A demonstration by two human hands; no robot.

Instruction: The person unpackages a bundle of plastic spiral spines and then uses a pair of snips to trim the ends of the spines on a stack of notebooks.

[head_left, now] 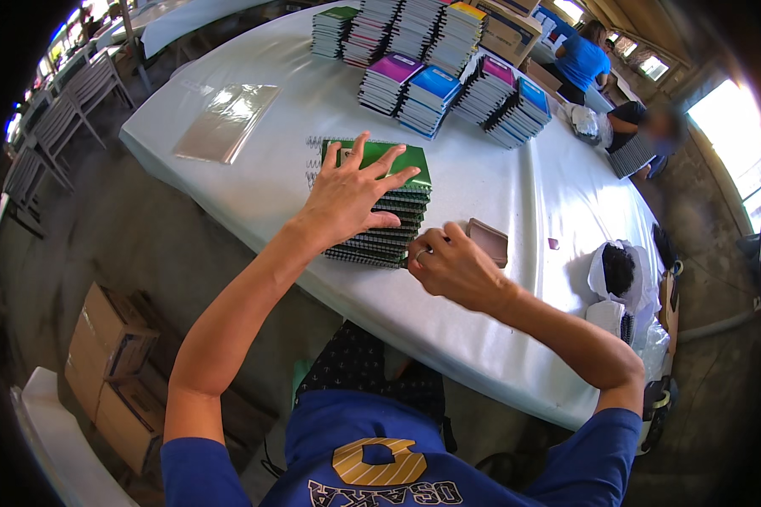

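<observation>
A tall stack of spiral notebooks (410,203) with green covers stands near the table's front edge. Wire coils stick out along its left side and front. My left hand (344,199) lies over the top cover, fingers spread wide. At the stack's lower right corner, my right hand (458,269) is closed, its fingertips bent in against the coils; whatever they pinch is hidden. A ring shows on one of its fingers. Just beyond that hand lies a small brown open box or tray (489,242).
Stacks of notebooks with purple covers (395,69) and blue covers (436,82) line the far side of the white-covered table (313,110). Clear plastic sleeves (228,122) lie at left. Plastic bags (621,275) sit at right. Cardboard boxes (101,338) stand lower left. Other people (583,63) are beyond.
</observation>
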